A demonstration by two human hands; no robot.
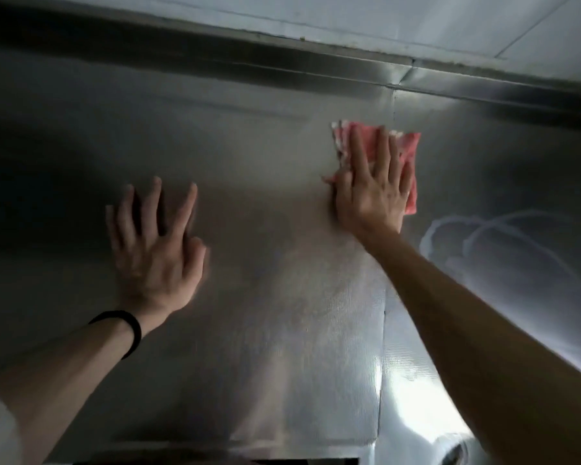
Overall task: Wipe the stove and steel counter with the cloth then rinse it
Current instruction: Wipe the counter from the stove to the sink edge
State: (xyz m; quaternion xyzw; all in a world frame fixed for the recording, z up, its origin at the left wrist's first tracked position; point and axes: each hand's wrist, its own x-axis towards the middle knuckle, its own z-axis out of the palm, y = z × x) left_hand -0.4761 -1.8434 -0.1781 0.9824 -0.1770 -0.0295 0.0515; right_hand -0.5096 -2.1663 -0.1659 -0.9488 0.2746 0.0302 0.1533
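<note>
A pink cloth (408,152) lies flat against a dull steel panel (249,146) that fills most of the view. My right hand (373,186) presses on the cloth with straight, spread fingers, right of centre and near the panel's top. My left hand (155,243) is spread flat on the bare steel at the left, lower than the right one. A black band (131,330) circles my left wrist. The stove is not in view.
A dark steel ledge (282,65) runs across the top, with pale tiles (416,18) above it. A vertical seam (381,364) splits the panel below my right forearm. Whitish wet streaks (490,236) curl on the steel at the right. A bright glare (413,391) sits low right.
</note>
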